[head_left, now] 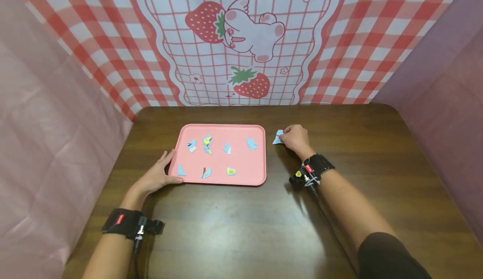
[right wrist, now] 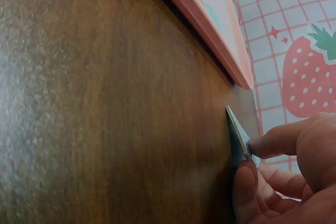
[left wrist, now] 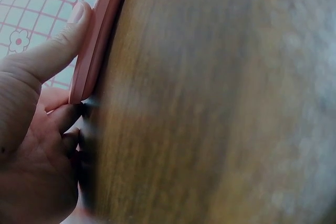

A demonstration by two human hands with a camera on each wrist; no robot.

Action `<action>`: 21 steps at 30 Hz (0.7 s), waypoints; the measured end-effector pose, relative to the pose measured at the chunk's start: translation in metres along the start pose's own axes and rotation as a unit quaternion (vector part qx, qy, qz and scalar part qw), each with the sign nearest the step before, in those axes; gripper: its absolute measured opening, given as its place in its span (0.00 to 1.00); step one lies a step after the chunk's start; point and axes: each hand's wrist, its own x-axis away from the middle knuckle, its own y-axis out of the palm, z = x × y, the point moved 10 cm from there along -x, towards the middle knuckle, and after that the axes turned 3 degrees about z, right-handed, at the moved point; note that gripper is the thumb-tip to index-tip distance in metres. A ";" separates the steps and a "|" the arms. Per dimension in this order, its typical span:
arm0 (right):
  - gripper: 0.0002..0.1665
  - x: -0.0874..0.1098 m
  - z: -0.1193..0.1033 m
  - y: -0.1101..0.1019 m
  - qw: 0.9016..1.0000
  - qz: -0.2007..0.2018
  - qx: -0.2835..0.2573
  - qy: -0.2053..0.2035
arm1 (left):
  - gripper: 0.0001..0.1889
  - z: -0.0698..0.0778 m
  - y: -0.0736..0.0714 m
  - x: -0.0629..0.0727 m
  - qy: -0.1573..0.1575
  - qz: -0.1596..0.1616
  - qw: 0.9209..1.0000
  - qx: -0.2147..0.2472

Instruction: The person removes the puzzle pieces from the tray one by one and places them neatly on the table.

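Observation:
A pink rectangular tray (head_left: 247,178) lies on the table, and my left hand (head_left: 156,178) holds its near left corner. In the left wrist view the thumb (left wrist: 73,35) lies along the tray's rim, with the other fingers around the corner. Beyond the tray's right side, my right hand (head_left: 297,138) pinches a flat light-blue piece of card (head_left: 277,137) with an irregular outline. The right wrist view shows this card piece (right wrist: 239,132) tilted up on edge between thumb and finger.
Several small irregular card pieces lie apart in the tray, among them a yellow one (head_left: 231,171), a plain blue one (head_left: 251,144) and one with red (head_left: 206,172). A strawberry-patterned cloth (head_left: 241,52) hangs behind the brown wooden table (head_left: 226,228).

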 end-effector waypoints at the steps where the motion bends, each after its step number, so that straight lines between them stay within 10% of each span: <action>1: 0.16 0.000 0.000 0.000 1.000 0.002 0.002 -0.001 | 0.61 0.000 0.000 0.000 -0.001 0.000 1.000 -0.001; 21: 0.15 0.003 0.001 0.000 1.000 0.030 -0.004 0.006 | 0.62 0.000 0.001 -0.001 -0.003 -0.001 1.000 -0.007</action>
